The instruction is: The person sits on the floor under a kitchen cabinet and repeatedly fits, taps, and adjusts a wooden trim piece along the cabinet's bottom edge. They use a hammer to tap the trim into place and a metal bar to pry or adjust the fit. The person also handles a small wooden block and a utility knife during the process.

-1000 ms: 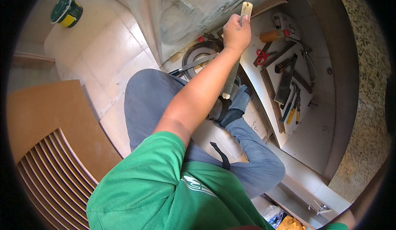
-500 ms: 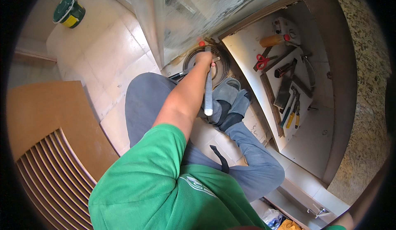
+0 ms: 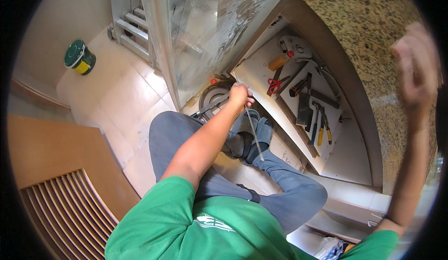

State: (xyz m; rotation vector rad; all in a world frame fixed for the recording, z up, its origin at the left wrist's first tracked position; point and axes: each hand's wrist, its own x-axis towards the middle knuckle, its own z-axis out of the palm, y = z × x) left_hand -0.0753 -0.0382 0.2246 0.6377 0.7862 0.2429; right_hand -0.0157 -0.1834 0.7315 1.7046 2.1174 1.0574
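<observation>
My left hand (image 3: 240, 95) is closed around a long, flat metal strip (image 3: 254, 131), seen nearly edge-on and reaching down to my trouser leg. Beneath that hand a coil of dark flat band (image 3: 210, 94) lies on the floor, close to my grey shoes (image 3: 245, 124). Over the speckled granite countertop (image 3: 359, 22) my right hand (image 3: 415, 64) is raised, its fingers smeared by motion. In the open cabinet (image 3: 347, 159) beside my left hand lie red-handled scissors (image 3: 274, 85), yellow-handled pliers (image 3: 325, 129), a dark flat blade-like tool (image 3: 304, 109) and an orange bottle (image 3: 277, 63).
A glass panel (image 3: 196, 45) stands ahead, with a metal ladder (image 3: 133, 29) beyond its frame. A green bucket (image 3: 80, 57) sits on the tiled floor (image 3: 114, 87) at far left. The slatted wooden door (image 3: 60, 152) is at lower left.
My right arm has risen from the lower right edge to over the countertop. The metal strip has turned from its broad face to its edge. The whole view has shifted.
</observation>
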